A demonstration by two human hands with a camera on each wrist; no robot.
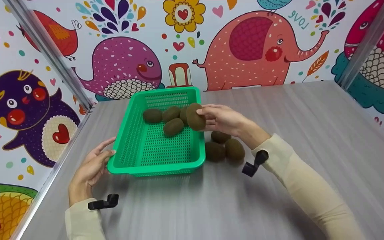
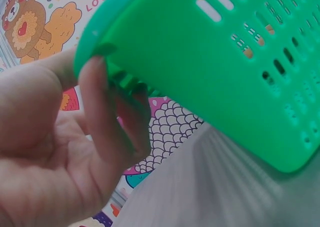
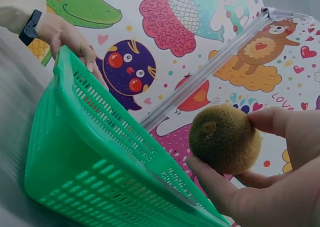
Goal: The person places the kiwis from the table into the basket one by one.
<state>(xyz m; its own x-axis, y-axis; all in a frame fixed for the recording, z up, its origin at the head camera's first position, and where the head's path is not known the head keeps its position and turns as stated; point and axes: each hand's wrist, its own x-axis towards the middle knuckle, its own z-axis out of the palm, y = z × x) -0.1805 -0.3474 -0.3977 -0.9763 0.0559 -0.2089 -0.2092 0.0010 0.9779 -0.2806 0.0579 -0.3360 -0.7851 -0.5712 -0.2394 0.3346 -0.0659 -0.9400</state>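
A brown fuzzy kiwi [image 1: 196, 117] is pinched between the thumb and fingers of my right hand [image 1: 223, 120], just over the right rim of a green plastic basket [image 1: 165, 169]. The right wrist view shows that kiwi [image 3: 225, 139] up close, above the basket's side. Several kiwis [image 1: 173, 127] lie inside the basket toward its back. My left hand [image 1: 90, 166] grips the basket's left rim near the front corner; in the left wrist view, its fingers [image 2: 95, 87] curl over and under the rim.
Three more kiwis [image 1: 234, 150] sit on the grey table [image 1: 212, 206] right of the basket, below my right forearm. Patterned panels [image 1: 245, 50] with cartoon animals stand at the back and sides, joined by metal posts [image 1: 58, 60]. Black straps are on both wrists.
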